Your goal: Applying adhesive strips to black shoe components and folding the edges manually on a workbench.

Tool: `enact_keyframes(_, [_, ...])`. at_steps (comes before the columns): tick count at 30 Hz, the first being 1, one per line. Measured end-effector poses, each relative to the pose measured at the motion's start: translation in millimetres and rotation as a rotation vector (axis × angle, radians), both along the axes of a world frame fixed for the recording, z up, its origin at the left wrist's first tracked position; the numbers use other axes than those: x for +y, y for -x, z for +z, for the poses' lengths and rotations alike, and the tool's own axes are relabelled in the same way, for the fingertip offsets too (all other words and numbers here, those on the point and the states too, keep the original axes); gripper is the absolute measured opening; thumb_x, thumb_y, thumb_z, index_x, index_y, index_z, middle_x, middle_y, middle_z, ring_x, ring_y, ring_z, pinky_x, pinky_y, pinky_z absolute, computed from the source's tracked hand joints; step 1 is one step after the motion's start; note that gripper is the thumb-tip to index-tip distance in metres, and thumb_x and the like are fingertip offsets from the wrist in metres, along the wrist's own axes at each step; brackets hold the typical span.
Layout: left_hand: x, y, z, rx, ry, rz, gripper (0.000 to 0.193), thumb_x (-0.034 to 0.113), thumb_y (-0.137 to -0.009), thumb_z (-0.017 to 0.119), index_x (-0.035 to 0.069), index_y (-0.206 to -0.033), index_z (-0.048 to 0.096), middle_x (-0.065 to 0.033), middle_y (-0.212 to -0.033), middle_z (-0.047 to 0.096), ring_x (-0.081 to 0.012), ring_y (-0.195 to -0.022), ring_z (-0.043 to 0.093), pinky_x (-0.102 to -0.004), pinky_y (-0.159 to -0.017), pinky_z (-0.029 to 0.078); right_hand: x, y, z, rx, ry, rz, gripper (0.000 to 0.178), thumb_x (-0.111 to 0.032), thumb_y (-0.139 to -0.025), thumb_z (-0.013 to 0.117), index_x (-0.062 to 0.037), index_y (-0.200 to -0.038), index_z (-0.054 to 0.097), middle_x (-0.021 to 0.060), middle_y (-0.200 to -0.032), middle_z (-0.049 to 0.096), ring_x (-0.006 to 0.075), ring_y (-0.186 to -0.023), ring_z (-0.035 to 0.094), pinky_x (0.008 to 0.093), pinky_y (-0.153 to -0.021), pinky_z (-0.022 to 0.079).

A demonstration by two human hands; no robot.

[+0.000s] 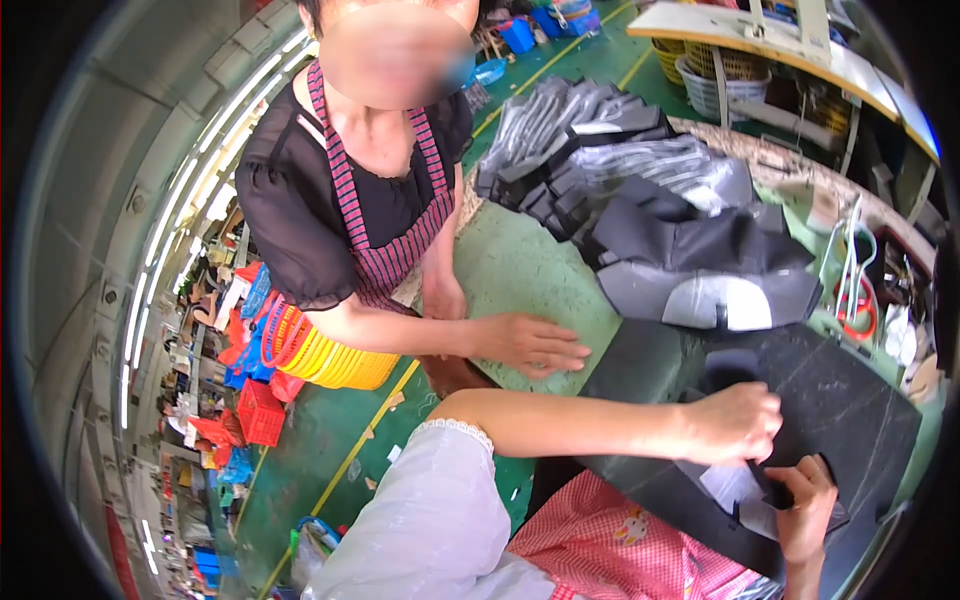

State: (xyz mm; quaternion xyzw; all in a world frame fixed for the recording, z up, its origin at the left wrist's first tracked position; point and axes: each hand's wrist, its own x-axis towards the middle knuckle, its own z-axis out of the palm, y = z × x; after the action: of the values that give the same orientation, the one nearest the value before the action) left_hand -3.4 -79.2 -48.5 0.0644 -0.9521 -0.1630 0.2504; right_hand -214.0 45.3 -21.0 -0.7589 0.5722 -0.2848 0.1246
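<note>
My left hand [735, 425] reaches across the black work board [860, 400] with its fingers curled closed. What those fingers hold, if anything, is hidden. Below it my right hand [805, 500] pinches the edge of a dark folded piece [768, 488], which looks like black sheet material. A pale grey patch [730, 487] shows on the work just under my left wrist. Another small black piece [732, 368] lies on the board above my left hand. Both hands are close together over the board.
A co-worker's hand [535, 345] is spread over the green tabletop [520, 250]. Stacked black and grey cut pieces [700, 235] lie beyond the board. Scissors with red handles [855, 305] stand at the right. Yellow baskets [345, 360] and a red crate [260, 412] are on the floor.
</note>
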Motion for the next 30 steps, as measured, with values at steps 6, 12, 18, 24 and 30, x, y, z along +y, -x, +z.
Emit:
enact_keyframes(6, [81, 8, -8, -0.438, 0.546, 0.260, 0.036, 0.026, -0.085, 0.061, -0.005, -0.095, 0.076, -0.0212, -0.104, 0.071, -0.0345, -0.100, 0.066, -0.0486, -0.086, 0.054, 13, -17, 21, 0.470, -0.161, 0.335, 0.071, -0.007, -0.083, 0.071, -0.0051, -0.152, 0.053, 0.0124, -0.160, 0.049, 0.0322, -0.143, 0.050, 0.0463, -0.120, 0.040])
enact_keyframes(12, [92, -28, 14, -0.504, 0.373, 0.311, 0.052, 0.028, -0.095, 0.052, -0.006, -0.130, 0.070, -0.0289, -0.144, 0.061, -0.0440, -0.131, 0.060, -0.0624, -0.114, 0.042, 36, -42, 54, 0.226, -0.371, 0.241, 0.061, 0.007, -0.086, 0.056, 0.0066, -0.147, 0.051, 0.0179, -0.150, 0.051, 0.0365, -0.139, 0.048, 0.0460, -0.118, 0.041])
enact_keyframes(18, [46, -75, 13, -0.374, -0.005, 0.344, 0.027, 0.021, -0.093, 0.064, 0.013, -0.116, 0.077, -0.0067, -0.105, 0.069, -0.0254, -0.105, 0.065, -0.0556, -0.107, 0.046, 39, -42, 50, 0.139, -0.518, 0.196, 0.059, -0.010, -0.094, 0.070, 0.0077, -0.146, 0.050, 0.0209, -0.151, 0.049, 0.0420, -0.140, 0.044, 0.0456, -0.116, 0.043])
enact_keyframes(24, [22, -92, 34, -0.213, -0.233, 0.327, 0.049, 0.013, -0.076, 0.078, 0.016, -0.123, 0.068, -0.0119, -0.089, 0.070, -0.0325, -0.081, 0.073, -0.0473, -0.066, 0.059, 10, -79, 26, -0.100, -0.207, 0.008, 0.043, 0.002, -0.073, 0.075, 0.0001, -0.114, 0.065, 0.0196, -0.101, 0.058, 0.0417, -0.093, 0.059, 0.0474, -0.080, 0.051])
enact_keyframes(30, [-20, -100, 29, -0.282, -0.696, 0.431, 0.061, 0.012, -0.078, 0.087, 0.012, -0.136, 0.068, -0.0144, -0.111, 0.078, -0.0216, -0.087, 0.076, -0.0350, -0.080, 0.060, -31, -68, 1, -0.414, -0.310, 0.102, 0.018, 0.004, -0.096, 0.058, 0.0076, -0.112, 0.067, 0.0217, -0.103, 0.065, 0.0400, -0.098, 0.066, 0.0400, -0.091, 0.051])
